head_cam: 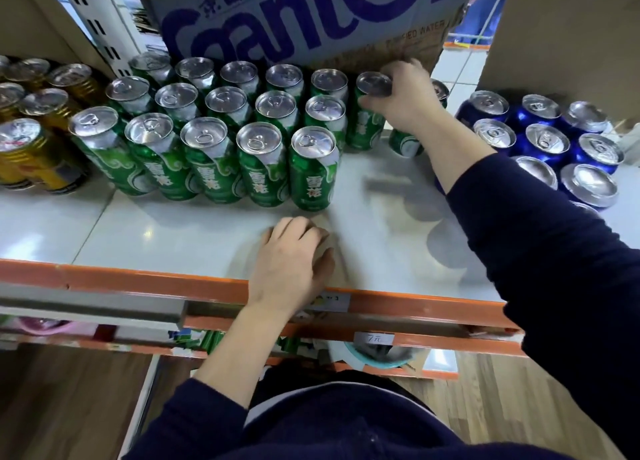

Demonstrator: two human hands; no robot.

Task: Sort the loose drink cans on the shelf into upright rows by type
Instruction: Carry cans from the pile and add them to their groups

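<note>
On the shelf [381,238], centre bay: green cans [207,154] in upright rows, end can in hand.
Right hand [405,96] grips the end green can [367,130] by its rim, at the right end of the rows; left hand [294,255] rests loosely curled on the shelf, holding nothing; best set square against its neighbour, label forward; gold cans [31,154] left, blue cans [547,141] right, two apparently bottom-up; cardboard box [311,16] behind, contents hidden.
</note>
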